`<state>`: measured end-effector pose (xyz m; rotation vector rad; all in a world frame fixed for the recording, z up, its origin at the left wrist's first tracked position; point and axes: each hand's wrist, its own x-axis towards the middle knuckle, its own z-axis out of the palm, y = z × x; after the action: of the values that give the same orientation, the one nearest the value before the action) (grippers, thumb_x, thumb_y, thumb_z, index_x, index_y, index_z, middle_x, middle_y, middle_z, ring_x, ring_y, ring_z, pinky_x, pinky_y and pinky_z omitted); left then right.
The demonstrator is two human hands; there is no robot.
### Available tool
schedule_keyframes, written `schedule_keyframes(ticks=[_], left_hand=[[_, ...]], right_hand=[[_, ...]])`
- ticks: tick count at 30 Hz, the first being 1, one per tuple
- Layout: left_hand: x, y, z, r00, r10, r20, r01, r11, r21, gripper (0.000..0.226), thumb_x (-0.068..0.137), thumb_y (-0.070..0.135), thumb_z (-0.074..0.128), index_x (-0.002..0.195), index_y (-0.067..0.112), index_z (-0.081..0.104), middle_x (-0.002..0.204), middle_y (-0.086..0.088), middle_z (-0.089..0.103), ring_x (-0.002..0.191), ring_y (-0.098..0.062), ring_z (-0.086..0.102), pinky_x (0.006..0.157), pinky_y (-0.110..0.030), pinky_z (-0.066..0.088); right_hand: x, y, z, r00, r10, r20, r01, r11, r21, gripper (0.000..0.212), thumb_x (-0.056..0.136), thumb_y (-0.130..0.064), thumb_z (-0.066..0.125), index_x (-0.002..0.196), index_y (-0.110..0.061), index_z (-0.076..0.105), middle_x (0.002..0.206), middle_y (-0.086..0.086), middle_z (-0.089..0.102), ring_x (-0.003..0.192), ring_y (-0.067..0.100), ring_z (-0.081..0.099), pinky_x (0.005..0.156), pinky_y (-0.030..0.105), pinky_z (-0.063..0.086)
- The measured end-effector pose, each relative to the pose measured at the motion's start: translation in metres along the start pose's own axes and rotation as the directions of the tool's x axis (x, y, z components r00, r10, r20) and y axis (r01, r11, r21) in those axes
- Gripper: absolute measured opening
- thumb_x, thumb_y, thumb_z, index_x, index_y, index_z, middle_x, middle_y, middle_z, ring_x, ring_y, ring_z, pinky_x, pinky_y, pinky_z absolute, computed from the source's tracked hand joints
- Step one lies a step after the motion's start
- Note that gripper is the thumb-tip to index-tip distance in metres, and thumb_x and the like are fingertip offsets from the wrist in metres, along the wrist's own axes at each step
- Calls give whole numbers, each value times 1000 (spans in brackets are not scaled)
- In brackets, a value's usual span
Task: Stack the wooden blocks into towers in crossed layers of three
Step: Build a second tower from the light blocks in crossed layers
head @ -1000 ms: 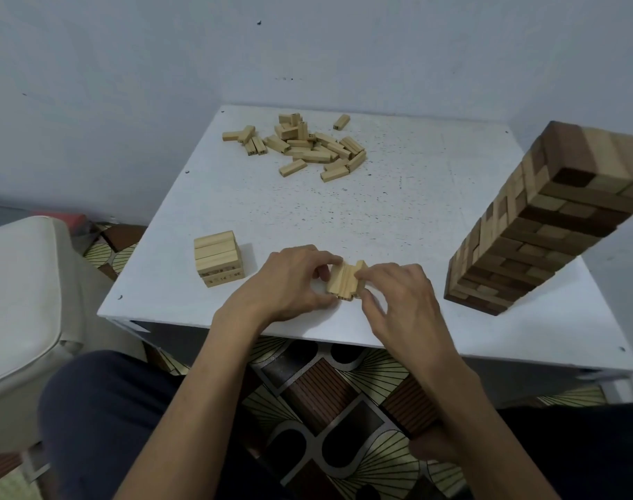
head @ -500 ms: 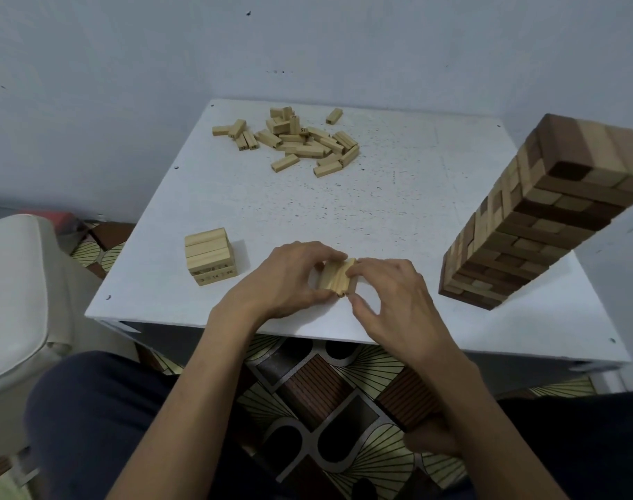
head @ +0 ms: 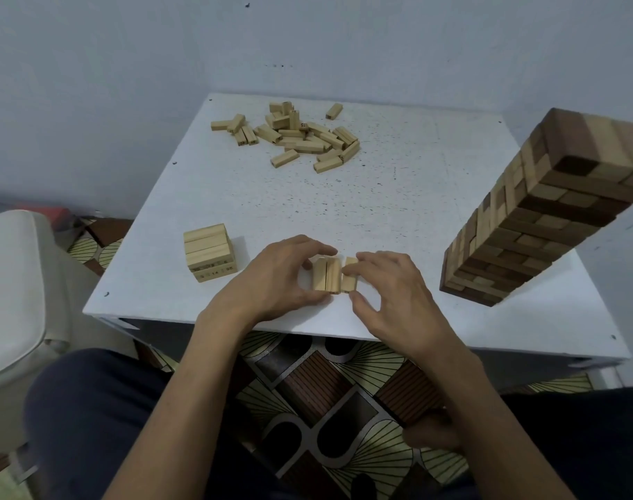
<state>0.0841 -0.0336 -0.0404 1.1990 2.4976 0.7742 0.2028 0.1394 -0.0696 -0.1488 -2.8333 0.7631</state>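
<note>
Three pale blocks (head: 331, 279) side by side, front; loose pile (head: 300, 137) behind.

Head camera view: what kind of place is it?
Probably a room at home: a white table against bare walls, a patterned floor below, and a pale cushioned seat beside it.

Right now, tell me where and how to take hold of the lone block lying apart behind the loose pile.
Pinch the lone block across its two long sides at mid-length, coming straight down from above. It lies flat on the table, clear of the loose pile, so both long sides look free.
</note>
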Motion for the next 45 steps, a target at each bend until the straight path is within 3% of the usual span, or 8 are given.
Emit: schedule_keyframes(ticks=[10, 17, 24, 33, 37, 39, 45], left_hand=[[1, -1, 0, 999, -21, 45, 22, 1000, -18, 63, 80, 33, 79, 138, 30, 53, 130, 15, 61, 99, 2, 55, 80, -1, 34], [-1, 2, -1, 999, -23, 30, 24, 999, -38, 62, 81, 33, 79, 137, 31, 54, 129, 14, 61, 102, -1, 57, 91, -18, 40], [-2, -2, -1, 999, -32, 19, 33, 998, -45, 65, 78, 35, 81, 138, 31, 54, 129, 15, 61, 98, 3, 54, 81, 1, 33], [-2, -3, -1, 999, -37, 27, 39, 997, -63, 65, 79, 34, 81, 138, 32, 54, 128, 17, 61, 99, 5, 54, 80, 0, 35], [-1, -3, -1, 999, -39, 36, 41, 997, -70, 67, 78, 33, 81, 139, 32, 52, 128, 17, 61, 99, 4, 55, 82, -3, 35], [0, -2, -1, 999, -37, 38, 39, 997, -71, 70, 78, 33, 81, 140, 32, 50, 127, 17, 62, 97, 4, 54, 80, -3, 35], [-4, 0, -5, 999, -21, 29, 22, 999, -38, 90, 77, 37, 81, 152, 32, 31, 127, 17, 62, 95, 0, 54, 80, -9, 36]], right_hand=[[3, 0, -6, 999, -31, 16, 31, 999, 36, 32, 88, -24, 68, 119, -19, 66, 128, -8, 63, 127, 25, 42, 102, 38, 39], [9, 0, -10, 998, -24, 61, 20, 997, 71, 43, 87, -30, 72, 128, -24, 62, 131, -14, 60, 132, 18, 37, 104, 31, 35], [12, 1, -12, 996, -16, 82, 10, 997, 73, 46, 84, -37, 75, 128, -30, 61, 131, -19, 58, 126, 8, 36, 103, 29, 36], [17, 1, -12, 990, -5, 143, -12, 993, 121, 53, 84, -36, 74, 134, -36, 56, 130, -21, 56, 130, 3, 33, 103, 25, 34], [17, 1, -11, 987, 26, 160, -52, 986, 161, 53, 83, -38, 74, 132, -40, 55, 131, -14, 54, 131, 1, 32, 104, 25, 35], [17, 0, -12, 986, 38, 165, -66, 984, 163, 56, 82, -39, 73, 133, -42, 51, 132, -11, 53, 131, 1, 33, 105, 28, 37], [17, -10, -19, 983, 20, 184, -51, 985, 164, 78, 84, -35, 73, 147, -41, 28, 131, -26, 53, 126, 3, 34, 96, 27, 34]])
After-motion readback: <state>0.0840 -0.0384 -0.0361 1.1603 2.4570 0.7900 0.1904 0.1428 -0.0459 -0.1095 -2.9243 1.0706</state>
